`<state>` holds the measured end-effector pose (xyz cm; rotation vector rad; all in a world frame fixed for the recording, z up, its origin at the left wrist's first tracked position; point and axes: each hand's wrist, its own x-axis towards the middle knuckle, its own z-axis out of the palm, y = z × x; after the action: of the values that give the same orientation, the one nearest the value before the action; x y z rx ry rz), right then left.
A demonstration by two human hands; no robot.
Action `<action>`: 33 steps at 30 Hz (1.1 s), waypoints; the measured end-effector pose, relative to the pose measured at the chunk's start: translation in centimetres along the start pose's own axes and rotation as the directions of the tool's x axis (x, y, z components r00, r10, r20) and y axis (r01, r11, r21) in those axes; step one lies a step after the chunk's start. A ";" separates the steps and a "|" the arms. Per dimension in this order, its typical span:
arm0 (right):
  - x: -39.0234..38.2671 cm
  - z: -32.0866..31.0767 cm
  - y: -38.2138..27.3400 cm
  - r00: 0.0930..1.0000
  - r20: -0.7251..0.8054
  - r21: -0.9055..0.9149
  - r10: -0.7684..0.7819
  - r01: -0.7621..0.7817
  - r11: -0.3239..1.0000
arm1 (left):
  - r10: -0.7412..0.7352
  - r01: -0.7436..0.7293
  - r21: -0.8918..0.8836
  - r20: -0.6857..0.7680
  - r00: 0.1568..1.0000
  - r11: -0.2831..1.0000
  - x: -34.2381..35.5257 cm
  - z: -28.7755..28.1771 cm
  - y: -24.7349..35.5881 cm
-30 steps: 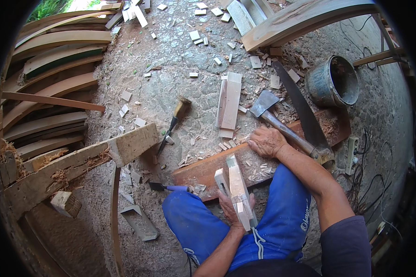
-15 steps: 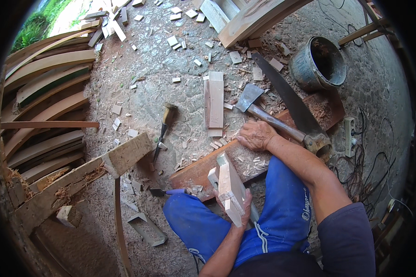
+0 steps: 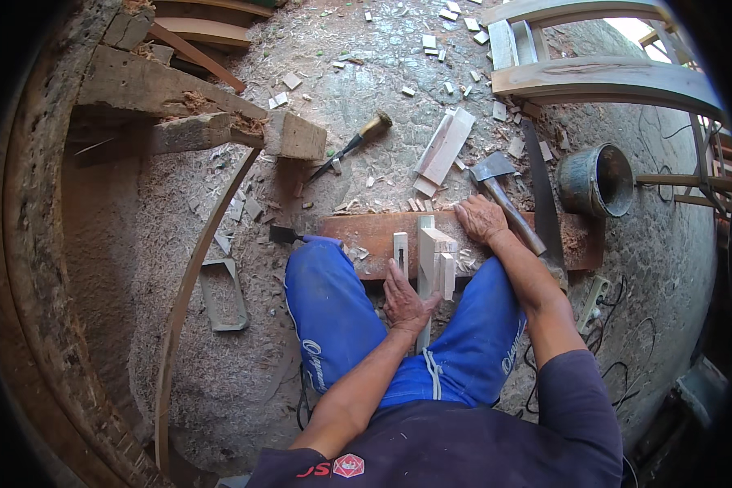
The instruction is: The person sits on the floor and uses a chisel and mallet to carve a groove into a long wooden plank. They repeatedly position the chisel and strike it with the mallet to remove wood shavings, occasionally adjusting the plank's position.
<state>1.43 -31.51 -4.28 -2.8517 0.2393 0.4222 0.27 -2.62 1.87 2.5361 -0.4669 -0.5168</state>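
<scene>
At the near side of a reddish plank (image 3: 366,233), the left hand (image 3: 408,302) grips a pale wooden piece (image 3: 439,242) by its lower part; the piece projects forward beyond it — left of the right hand (image 3: 481,220) and apart from it; the latter rests at the plank's far edge, its grip indeterminable.

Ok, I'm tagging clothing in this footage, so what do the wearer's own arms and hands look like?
The left hand and right hand are ungloved, with no watch or bracelet visible. The right sleeve is dark and short, ending above the elbow, leaving the forearm uncovered. The left sleeve is dark too, with a red hexagonal emblem near it.
</scene>
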 end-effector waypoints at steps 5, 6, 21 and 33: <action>-1.0 0.0 -3.0 0.953 -0.170 0.084 0.251 -0.240 0.967 | -0.008 0.009 0.019 -0.060 0.998 1.000 0.3 0.2 0.9; -1.4 0.3 -3.6 0.928 -0.239 0.160 0.285 -0.252 0.954 | 0.004 -0.002 0.024 -0.066 0.998 1.000 0.3 0.3 1.0; -7.4 5.3 -13.1 0.808 -0.183 0.614 0.559 -0.350 0.707 | -0.068 0.068 0.013 0.018 0.998 0.998 0.4 0.2 1.6; -2.4 -1.0 -3.8 0.945 -0.171 0.320 0.280 -0.215 0.923 | -0.096 0.096 0.006 0.046 0.994 0.995 0.9 -0.2 1.1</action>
<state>0.21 -27.86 -1.77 -2.5711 0.6546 0.1088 0.89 -3.78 2.39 2.5644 -0.3641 -0.6118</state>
